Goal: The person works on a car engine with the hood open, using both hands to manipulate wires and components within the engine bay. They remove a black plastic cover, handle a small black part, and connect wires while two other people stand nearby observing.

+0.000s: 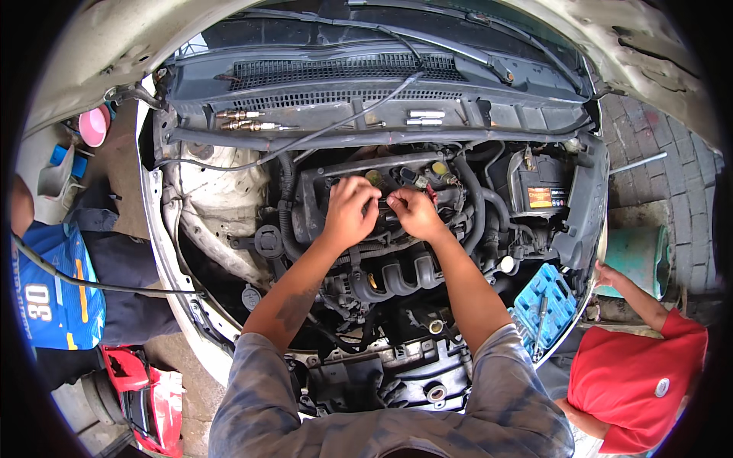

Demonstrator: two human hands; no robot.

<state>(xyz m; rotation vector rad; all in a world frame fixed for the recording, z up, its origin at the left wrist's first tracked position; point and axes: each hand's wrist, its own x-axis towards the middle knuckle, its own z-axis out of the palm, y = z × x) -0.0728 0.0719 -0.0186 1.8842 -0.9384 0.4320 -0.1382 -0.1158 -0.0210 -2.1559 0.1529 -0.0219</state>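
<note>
Both my hands work over the top of a car engine [328,191] in an open engine bay. My left hand [349,210] curls its fingers down onto a black part on the engine's top cover. My right hand [414,212] pinches a small dark connector or wire end right beside it, fingertips nearly touching the left hand. What sits under the fingers is hidden. A black intake manifold [393,276] lies just below my wrists. Two yellow caps [440,168] show behind the hands.
Spark plugs [243,120] and metal sockets [425,116] lie on the cowl ledge at the back. A battery [540,191] sits at right. A blue tool case [544,304] rests on the right fender. One person in blue [53,298] is left, another in red [637,374] right.
</note>
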